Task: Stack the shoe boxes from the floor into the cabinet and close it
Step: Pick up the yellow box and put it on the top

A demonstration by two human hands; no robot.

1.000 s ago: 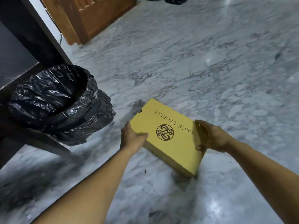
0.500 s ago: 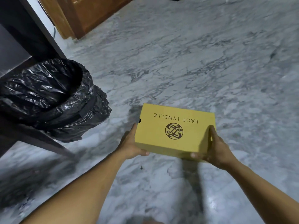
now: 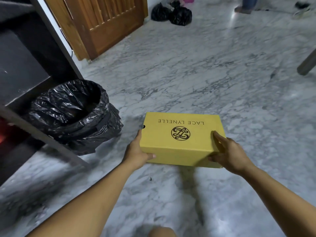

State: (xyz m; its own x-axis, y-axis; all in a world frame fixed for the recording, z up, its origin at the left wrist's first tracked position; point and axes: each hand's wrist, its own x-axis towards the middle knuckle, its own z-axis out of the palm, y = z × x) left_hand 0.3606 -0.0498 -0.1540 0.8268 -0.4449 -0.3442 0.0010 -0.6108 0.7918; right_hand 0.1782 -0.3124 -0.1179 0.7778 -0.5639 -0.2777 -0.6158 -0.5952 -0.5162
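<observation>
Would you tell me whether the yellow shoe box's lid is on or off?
On: the yellow shoe box shows its printed lid seated flush on top.

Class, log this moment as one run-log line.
stage: carrying | left hand: grips yellow shoe box | right hand: grips box | box: off floor

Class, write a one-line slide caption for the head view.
Both hands, left hand and right hand, hold a yellow shoe box above marble floor, beside a black-lined bin.

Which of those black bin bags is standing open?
The black bag lining the bin beside the dark cabinet is open at the top; the two bags near the wooden door are bundled shut.
</observation>
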